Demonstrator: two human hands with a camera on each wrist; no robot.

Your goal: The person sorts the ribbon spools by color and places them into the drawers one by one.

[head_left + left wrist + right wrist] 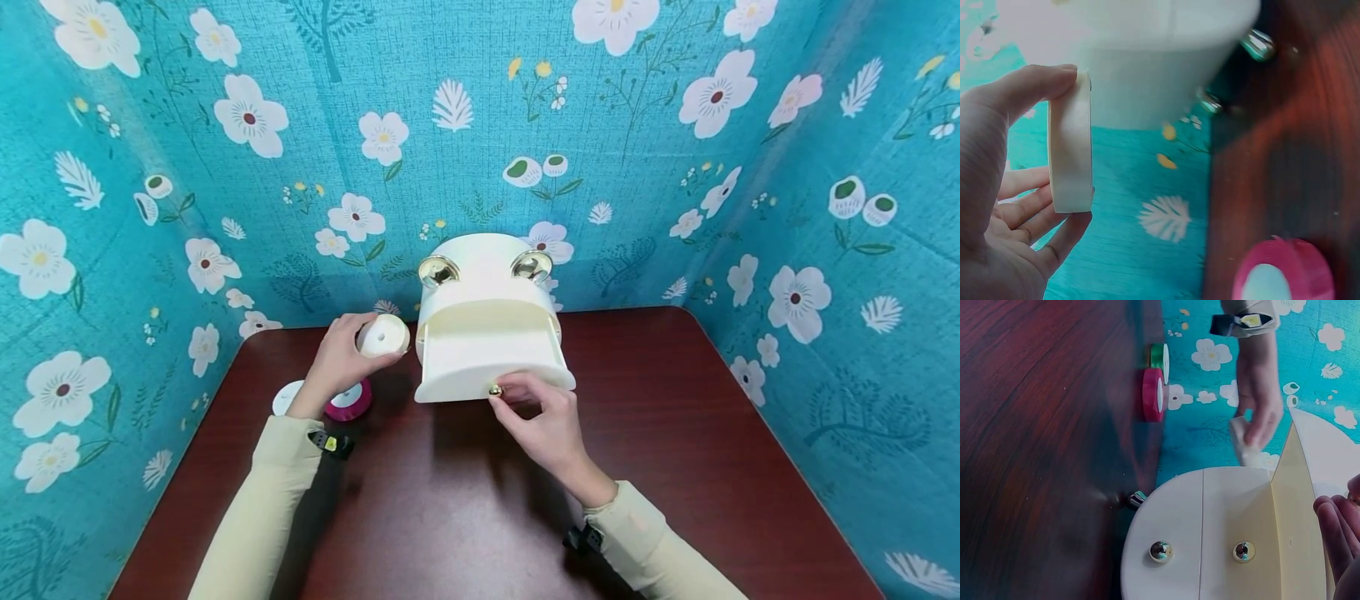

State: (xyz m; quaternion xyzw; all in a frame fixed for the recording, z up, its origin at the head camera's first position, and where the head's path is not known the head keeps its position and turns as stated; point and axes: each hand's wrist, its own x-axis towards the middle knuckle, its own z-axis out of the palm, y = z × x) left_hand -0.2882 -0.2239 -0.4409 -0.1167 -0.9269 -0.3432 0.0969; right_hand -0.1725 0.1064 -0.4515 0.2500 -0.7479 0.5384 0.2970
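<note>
My left hand (339, 357) grips a cream ribbon spool (383, 337) by its rim, thumb on one side and fingers on the other. It is just left of a white rounded cabinet (483, 260). Seen edge-on in the left wrist view, the spool (1071, 150) has a smooth pale band. My right hand (546, 421) pinches the small gold knob (495, 390) of the cabinet's top drawer (453, 387). That drawer is pulled out towards me, its white floor bare. Two lower gold knobs (1161, 551) show on the cabinet front in the right wrist view.
A magenta ribbon spool (349, 403) and a green one (1159, 357) stand on the dark red table (465, 517) under my left forearm. Two round gold pieces (438, 271) sit on the cabinet's top. Blue flowered cloth (465, 167) hangs behind and at both sides.
</note>
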